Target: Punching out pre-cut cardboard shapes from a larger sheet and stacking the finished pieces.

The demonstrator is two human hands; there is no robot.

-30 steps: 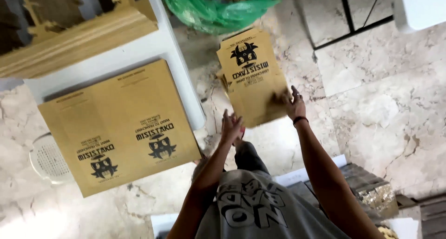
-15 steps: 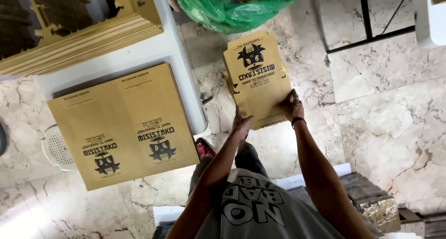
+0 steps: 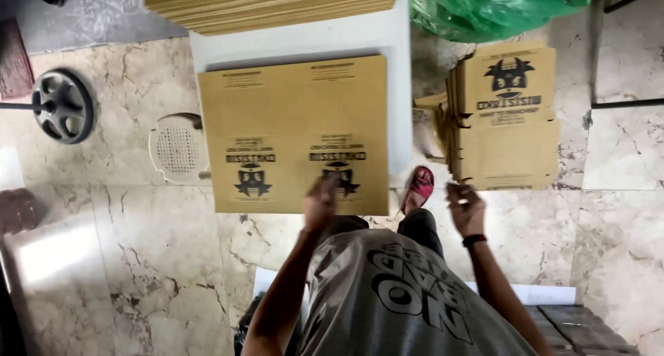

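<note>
A flat brown cardboard sheet (image 3: 297, 121) with black printed logos lies on a white table (image 3: 398, 86). My left hand (image 3: 321, 202) hovers at the sheet's near edge, blurred, fingers loose, with nothing in it. To the right, a stack of folded brown cardboard boxes (image 3: 508, 117) stands on the marble floor. My right hand (image 3: 465, 207), with a dark wristband, is just below that stack, apart from it, fingers spread and empty.
More flat cardboard sheets (image 3: 277, 0) are piled at the table's far end. A green plastic bag (image 3: 484, 10) sits behind the folded stack. A white perforated disc (image 3: 176, 148) and a dark wheel (image 3: 62, 105) lie left. My red sandal (image 3: 420, 186) is by the table.
Both hands have let go of the folded box, which now lies on the stack. My left hand has moved left to the flat sheet. The view has swung towards the table.
</note>
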